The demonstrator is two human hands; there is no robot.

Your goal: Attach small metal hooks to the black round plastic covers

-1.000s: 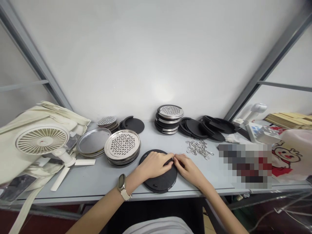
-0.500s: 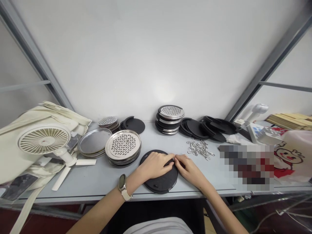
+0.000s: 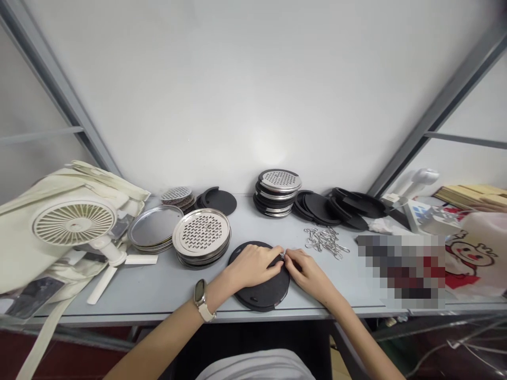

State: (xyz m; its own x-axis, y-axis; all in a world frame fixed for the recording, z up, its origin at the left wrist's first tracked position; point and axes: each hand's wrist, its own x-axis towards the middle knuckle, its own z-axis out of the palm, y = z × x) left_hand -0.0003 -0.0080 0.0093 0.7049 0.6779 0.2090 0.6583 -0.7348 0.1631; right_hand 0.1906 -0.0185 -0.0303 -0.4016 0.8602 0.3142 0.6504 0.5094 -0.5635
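A black round disc [image 3: 263, 293] lies flat at the table's front edge. My left hand [image 3: 253, 266] rests over it, thumb and index finger closed at its right edge. Against those fingertips, my right hand [image 3: 303, 268] pinches a small shiny bit that is mostly hidden, so its kind does not show. Several bent wire clips [image 3: 325, 240] lie loose beyond my right hand. Left of the disc stands a stack of round metal grater plates [image 3: 202, 235], its top one full of cut teeth. Plain metal discs [image 3: 154, 228] are piled beside it.
By the wall are a stack of graters with black rims [image 3: 279, 182], black round parts [image 3: 322, 208], black discs [image 3: 221, 201] and smaller grater plates [image 3: 176, 194]. A white fan [image 3: 74, 222] and cream bag [image 3: 95, 184] occupy the left. At right are a printed bag [image 3: 471, 253] and wooden boards [image 3: 475, 196].
The view has shifted slightly. Both hands stay at the disc's right edge, and a small shiny bit now shows between the fingertips.
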